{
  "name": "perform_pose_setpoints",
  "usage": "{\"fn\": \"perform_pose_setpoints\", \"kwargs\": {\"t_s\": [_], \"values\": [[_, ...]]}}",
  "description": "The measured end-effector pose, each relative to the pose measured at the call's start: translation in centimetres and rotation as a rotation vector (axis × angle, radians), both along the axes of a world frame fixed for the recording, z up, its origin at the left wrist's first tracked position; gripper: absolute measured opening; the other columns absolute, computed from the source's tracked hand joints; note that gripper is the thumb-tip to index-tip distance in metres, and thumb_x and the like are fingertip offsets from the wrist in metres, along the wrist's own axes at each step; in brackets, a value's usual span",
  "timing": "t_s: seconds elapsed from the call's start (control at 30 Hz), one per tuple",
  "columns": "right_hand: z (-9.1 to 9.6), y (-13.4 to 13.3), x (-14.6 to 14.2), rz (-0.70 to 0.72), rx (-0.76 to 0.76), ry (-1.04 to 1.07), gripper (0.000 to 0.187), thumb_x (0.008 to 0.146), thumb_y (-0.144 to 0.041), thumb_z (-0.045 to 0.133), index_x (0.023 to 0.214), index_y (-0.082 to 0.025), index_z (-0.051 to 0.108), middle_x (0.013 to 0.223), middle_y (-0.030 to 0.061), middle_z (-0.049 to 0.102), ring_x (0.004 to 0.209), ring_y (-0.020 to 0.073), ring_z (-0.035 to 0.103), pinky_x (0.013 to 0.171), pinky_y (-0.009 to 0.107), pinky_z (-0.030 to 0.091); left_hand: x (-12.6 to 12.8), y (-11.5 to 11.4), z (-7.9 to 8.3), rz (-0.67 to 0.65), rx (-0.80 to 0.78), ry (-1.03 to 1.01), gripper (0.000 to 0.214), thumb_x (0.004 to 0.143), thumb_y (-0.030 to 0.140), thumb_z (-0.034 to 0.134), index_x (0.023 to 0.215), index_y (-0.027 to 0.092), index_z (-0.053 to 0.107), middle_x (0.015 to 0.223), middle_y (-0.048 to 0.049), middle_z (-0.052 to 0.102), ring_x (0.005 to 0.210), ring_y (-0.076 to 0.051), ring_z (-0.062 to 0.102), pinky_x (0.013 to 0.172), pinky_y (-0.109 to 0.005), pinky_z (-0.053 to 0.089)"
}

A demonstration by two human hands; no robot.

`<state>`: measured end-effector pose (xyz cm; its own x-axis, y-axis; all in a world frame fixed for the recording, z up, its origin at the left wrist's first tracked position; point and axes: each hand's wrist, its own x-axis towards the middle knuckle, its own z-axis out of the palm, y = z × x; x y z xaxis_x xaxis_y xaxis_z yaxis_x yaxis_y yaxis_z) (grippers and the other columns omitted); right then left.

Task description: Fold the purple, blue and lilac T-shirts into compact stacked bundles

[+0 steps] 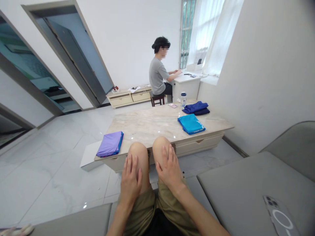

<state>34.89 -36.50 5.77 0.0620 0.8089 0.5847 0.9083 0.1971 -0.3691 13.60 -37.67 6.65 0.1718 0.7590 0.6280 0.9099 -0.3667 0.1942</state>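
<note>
My left hand (131, 179) lies flat on my left thigh just below the knee, fingers stretched out and holding nothing. My right hand (169, 168) rests the same way on my right knee, fingers spread. I sit on a grey sofa (236, 193) facing a low marble-topped table (147, 126). On the table lie a folded purple cloth (110, 144) at the near left corner, a folded bright blue cloth (191, 124) at the right, and a folded dark blue cloth (196, 108) behind it.
A phone (279, 214) lies face down on the sofa cushion to my right. A clear bottle (183, 99) and a small pink item (172, 105) stand at the table's far edge. Beyond, another person (158, 75) sits at a white desk by the window.
</note>
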Motion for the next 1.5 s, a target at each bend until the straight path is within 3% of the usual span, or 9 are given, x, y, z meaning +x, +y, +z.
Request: {"fn": "perform_pose_setpoints", "kwargs": {"t_s": [0.23, 0.5, 0.7, 0.93, 1.13, 1.3, 1.4, 1.5], "values": [[-0.3, 0.2, 0.4, -0.052, -0.012, -0.003, 0.093, 0.099, -0.03, 0.065, 0.179, -0.011, 0.023, 0.184, 0.0283, 0.017, 0.165, 0.0478, 0.031, 0.124, 0.062, 0.045, -0.9, -1.1, -0.5, 0.009, 0.015, 0.003, 0.083, 0.108, 0.021, 0.054, 0.182, 0.033, 0.018, 0.183, -0.0136, 0.033, 0.167, -0.038, 0.037, 0.129, -0.061, 0.045], [-0.5, 0.3, 0.4, -0.078, 0.01, 0.001, 0.098, 0.097, -0.03, 0.065, 0.181, -0.012, 0.018, 0.184, 0.0287, 0.019, 0.165, 0.049, 0.033, 0.122, 0.064, 0.045, -1.3, -2.2, -0.9, 0.08, 0.041, 0.042, 0.084, 0.109, 0.021, 0.055, 0.182, 0.03, 0.015, 0.185, -0.0153, 0.026, 0.167, -0.043, 0.034, 0.128, -0.064, 0.044], [-0.6, 0.5, 0.2, -0.075, 0.023, 0.014, 0.095, 0.095, -0.029, 0.066, 0.179, -0.011, 0.025, 0.183, 0.0289, 0.02, 0.165, 0.0489, 0.033, 0.123, 0.063, 0.045, -2.8, -3.4, -2.2, 0.074, 0.001, 0.012, 0.083, 0.108, 0.023, 0.055, 0.182, 0.031, 0.017, 0.187, -0.0118, 0.024, 0.169, -0.041, 0.032, 0.129, -0.063, 0.044], [-0.8, 0.7, 0.2, -0.074, 0.018, 0.042, 0.095, 0.094, -0.03, 0.067, 0.179, -0.012, 0.027, 0.182, 0.0274, 0.024, 0.165, 0.0477, 0.033, 0.124, 0.062, 0.044, -3.0, -5.5, -3.8, 0.067, -0.005, 0.019, 0.078, 0.107, 0.025, 0.054, 0.18, 0.028, 0.027, 0.187, -0.0122, 0.023, 0.17, -0.041, 0.028, 0.132, -0.065, 0.04], [-0.8, 0.7, 0.6, -0.079, 0.018, 0.031, 0.09, 0.096, -0.031, 0.066, 0.176, -0.01, 0.032, 0.18, 0.0303, 0.028, 0.163, 0.0473, 0.037, 0.124, 0.06, 0.044, -3.0, -6.0, -4.4, 0.062, -0.031, -0.001, 0.071, 0.106, 0.028, 0.055, 0.175, 0.024, 0.04, 0.186, -0.014, 0.026, 0.17, -0.041, 0.027, 0.132, -0.065, 0.039], [-0.9, 0.8, 1.1, -0.089, 0.014, 0.048, 0.087, 0.096, -0.032, 0.064, 0.176, -0.011, 0.034, 0.179, 0.0288, 0.031, 0.16, 0.0446, 0.041, 0.123, 0.058, 0.046, -4.4, -6.5, -4.5, 0.031, -0.15, -0.136, 0.063, 0.107, 0.036, 0.055, 0.169, 0.025, 0.05, 0.183, -0.0124, 0.032, 0.17, -0.037, 0.031, 0.135, -0.062, 0.036], [-0.8, 0.9, 1.4, -0.077, 0.005, 0.06, 0.086, 0.097, -0.033, 0.064, 0.175, -0.011, 0.036, 0.178, 0.0282, 0.032, 0.159, 0.0437, 0.042, 0.123, 0.057, 0.047, -6.8, -6.8, -5.3, 0.125, -0.279, -0.313, 0.067, 0.105, 0.05, 0.052, 0.165, 0.02, 0.054, 0.18, -0.0154, 0.039, 0.166, -0.036, 0.039, 0.136, -0.058, 0.034], [-0.7, 0.8, 1.6, -0.078, -0.005, 0.07, 0.086, 0.097, -0.033, 0.064, 0.175, -0.011, 0.035, 0.178, 0.028, 0.032, 0.159, 0.0436, 0.042, 0.124, 0.057, 0.047, -9.7, -6.8, -6.3, 0.353, -0.443, -0.509, 0.076, 0.099, 0.059, 0.039, 0.148, 0.007, 0.065, 0.168, -0.0249, 0.053, 0.161, -0.038, 0.048, 0.136, -0.055, 0.034]]}}
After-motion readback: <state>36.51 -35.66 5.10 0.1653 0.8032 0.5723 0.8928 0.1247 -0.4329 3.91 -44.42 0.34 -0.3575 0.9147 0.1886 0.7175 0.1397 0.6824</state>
